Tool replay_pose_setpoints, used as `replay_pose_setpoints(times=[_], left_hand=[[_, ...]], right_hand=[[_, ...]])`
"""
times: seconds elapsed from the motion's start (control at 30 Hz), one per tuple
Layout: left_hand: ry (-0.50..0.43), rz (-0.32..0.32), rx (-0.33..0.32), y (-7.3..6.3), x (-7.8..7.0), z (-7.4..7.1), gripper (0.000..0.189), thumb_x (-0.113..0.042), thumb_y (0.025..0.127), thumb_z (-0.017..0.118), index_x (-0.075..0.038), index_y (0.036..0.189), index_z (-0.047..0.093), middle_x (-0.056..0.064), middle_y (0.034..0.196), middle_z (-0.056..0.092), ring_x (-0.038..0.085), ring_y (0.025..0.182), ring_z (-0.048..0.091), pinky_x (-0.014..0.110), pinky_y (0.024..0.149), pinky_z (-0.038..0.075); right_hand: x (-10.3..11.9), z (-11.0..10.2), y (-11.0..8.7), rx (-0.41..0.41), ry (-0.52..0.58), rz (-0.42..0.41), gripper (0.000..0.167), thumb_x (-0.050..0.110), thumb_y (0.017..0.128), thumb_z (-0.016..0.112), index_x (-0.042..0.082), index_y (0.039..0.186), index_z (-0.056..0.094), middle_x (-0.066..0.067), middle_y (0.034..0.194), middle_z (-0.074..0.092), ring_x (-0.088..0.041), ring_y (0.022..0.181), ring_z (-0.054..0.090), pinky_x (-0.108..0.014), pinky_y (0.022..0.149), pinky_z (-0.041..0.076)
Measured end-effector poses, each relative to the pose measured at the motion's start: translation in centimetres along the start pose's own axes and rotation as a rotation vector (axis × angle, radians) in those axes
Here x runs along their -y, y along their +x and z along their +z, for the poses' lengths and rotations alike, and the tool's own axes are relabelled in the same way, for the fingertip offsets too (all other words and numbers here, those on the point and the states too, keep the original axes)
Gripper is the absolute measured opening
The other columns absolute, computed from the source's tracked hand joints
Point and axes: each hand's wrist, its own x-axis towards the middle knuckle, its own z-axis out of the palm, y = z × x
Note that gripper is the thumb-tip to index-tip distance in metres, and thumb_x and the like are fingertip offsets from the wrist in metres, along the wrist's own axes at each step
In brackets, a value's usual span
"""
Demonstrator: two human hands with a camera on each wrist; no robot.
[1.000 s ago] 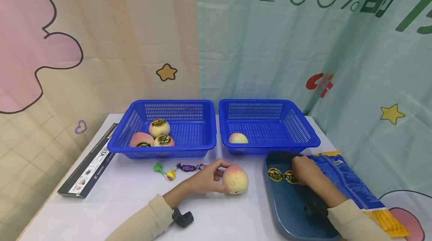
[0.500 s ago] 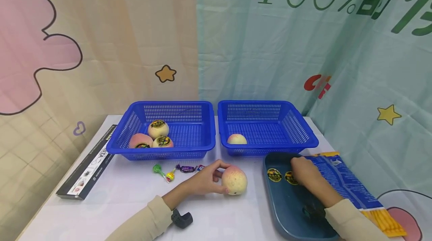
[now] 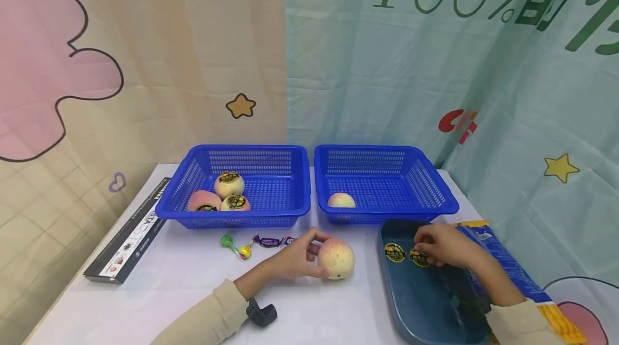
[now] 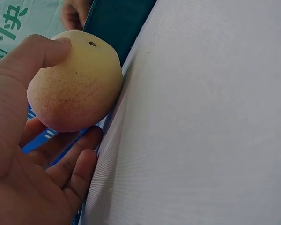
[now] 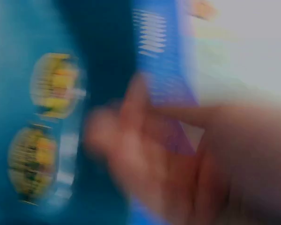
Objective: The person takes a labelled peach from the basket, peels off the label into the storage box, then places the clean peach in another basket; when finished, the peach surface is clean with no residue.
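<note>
My left hand (image 3: 299, 257) grips a pale yellow peach with a pink blush (image 3: 336, 258), thumb and fingers at its side, low over the white table; the left wrist view shows the thumb across the peach (image 4: 75, 89). My right hand (image 3: 447, 247), fingers bent, is over the dark blue-green tray (image 3: 411, 307), its fingertips beside the right one of two round black-and-gold stickers (image 3: 418, 258). The left sticker (image 3: 394, 252) lies next to it. In the right wrist view the hand (image 5: 150, 154) is blurred, and whether anything is between its fingertips is hidden.
A blue basket (image 3: 232, 215) at the back left holds three stickered peaches; another basket (image 3: 391, 208) holds one peach. Lollipops (image 3: 227, 241) and wrapped candies (image 3: 268, 241) lie before them. A long black box (image 3: 128, 237) lies left, a blue-yellow packet (image 3: 500, 253) right of the tray.
My right hand has shifted a little and turned, uncovering more of the right sticker and showing its fingers. The left hand and its peach have hardly moved.
</note>
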Motion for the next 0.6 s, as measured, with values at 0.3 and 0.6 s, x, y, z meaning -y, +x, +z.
replay_pose_setpoints(times=[0.3, 0.6], left_hand=[[0.128, 0.059, 0.006, 0.5, -0.7, 0.2, 0.084, -0.011, 0.074, 0.090, -0.019, 0.146, 0.049, 0.000, 0.131, 0.052, 0.010, 0.098, 0.065, 0.029, 0.084, 0.056], [0.086, 0.244, -0.062, 3.2, -6.9, -2.2, 0.084, -0.007, 0.076, 0.087, -0.015, 0.147, 0.044, 0.006, 0.143, 0.048, 0.019, 0.103, 0.065, 0.039, 0.084, 0.058]], right_hand=[[-3.4, -5.9, -0.3, -0.511, 0.134, -0.156, 0.051, 0.009, 0.097, 0.070, 0.000, 0.143, 0.049, -0.013, 0.139, 0.051, -0.018, 0.126, 0.049, -0.024, 0.101, 0.046], [-9.5, -4.6, 1.2, -0.340, 0.159, 0.110, 0.083, 0.033, 0.098, 0.069, -0.001, 0.158, 0.024, -0.035, 0.159, 0.015, -0.062, 0.139, 0.017, -0.082, 0.097, 0.026]])
